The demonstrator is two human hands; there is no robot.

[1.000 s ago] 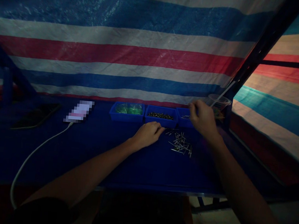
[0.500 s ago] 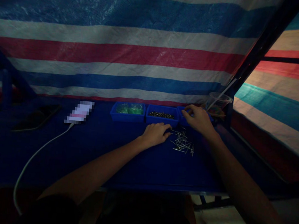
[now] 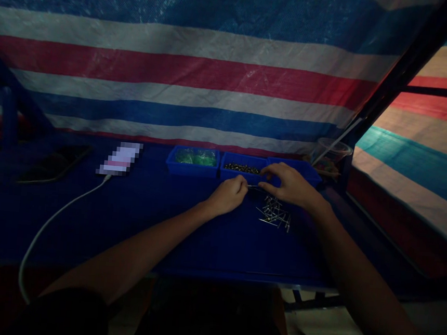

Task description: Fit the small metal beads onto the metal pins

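My left hand (image 3: pixel 229 194) is closed, its fingertips pinching a thin metal pin (image 3: pixel 252 186) that points right, just in front of the middle bin. Close by on the right is my right hand (image 3: pixel 287 183), thumb and forefinger curved with a gap between them. Its thumb tip lies by the pin's far end; whether they touch I cannot tell. Below both hands, a loose pile of similar thin metal pins (image 3: pixel 273 213) lies on the blue table (image 3: pixel 208 249). Small dark and brassy pieces (image 3: pixel 242 168) fill part of the middle blue bin (image 3: pixel 242 177).
A left blue bin (image 3: pixel 192 171) holds clear and green plastic bags. Partly behind my right hand sits another blue bin (image 3: pixel 305 172). A clear plastic tub (image 3: pixel 332 148) stands at the back right. Leftward are a phone (image 3: pixel 120 158) with a white cable (image 3: pixel 51 228) and a dark flat object (image 3: pixel 55 164).
My right hand has moved left and nearer, from the right bin to beside my left hand. The left hand has lifted a pin from the pile's edge and drawn slightly left.
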